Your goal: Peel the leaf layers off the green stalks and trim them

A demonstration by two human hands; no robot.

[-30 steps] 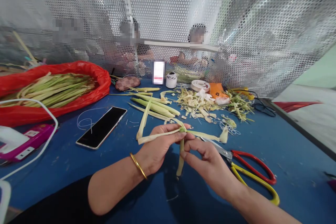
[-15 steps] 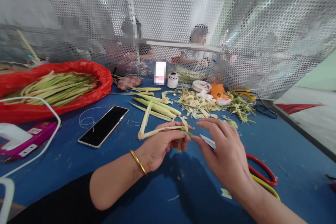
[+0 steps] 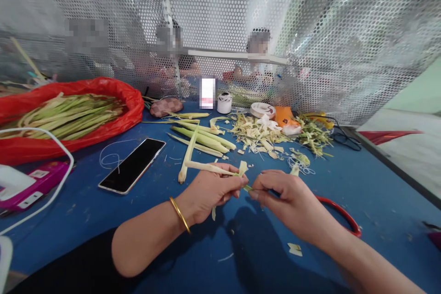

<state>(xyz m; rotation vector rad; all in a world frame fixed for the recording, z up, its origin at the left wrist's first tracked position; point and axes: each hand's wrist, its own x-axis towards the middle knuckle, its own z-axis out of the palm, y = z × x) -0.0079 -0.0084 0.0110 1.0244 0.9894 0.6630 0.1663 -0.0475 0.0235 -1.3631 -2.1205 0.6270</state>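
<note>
My left hand [image 3: 213, 190], with a gold bangle at the wrist, is closed on a folded pale leaf strip [image 3: 208, 167]. One long end lies back over the fingers and a short flap stands up at the fingertips. My right hand [image 3: 285, 193] is closed in a pinch on the strip's thin green end, just right of the left fingertips. Beneath the right wrist lie scissors, of which a red handle [image 3: 342, 211] shows; the blades are hidden. Several green leaf pieces [image 3: 203, 138] lie beyond the left hand, beside a paler leaf piece [image 3: 189, 156].
A red bag [image 3: 136, 101] of long leaves stands at the left. Near it are a phone [image 3: 132, 165], a purple power strip [image 3: 34, 188] and a white cable. Leaf scraps [image 3: 257, 131] and a tape roll [image 3: 262, 110] lie before a perforated metal screen [image 3: 223, 18], with people behind.
My right hand has closed its fingers into a pinch on the green end and lowered slightly. The strip's long end has swung up over my left hand.
</note>
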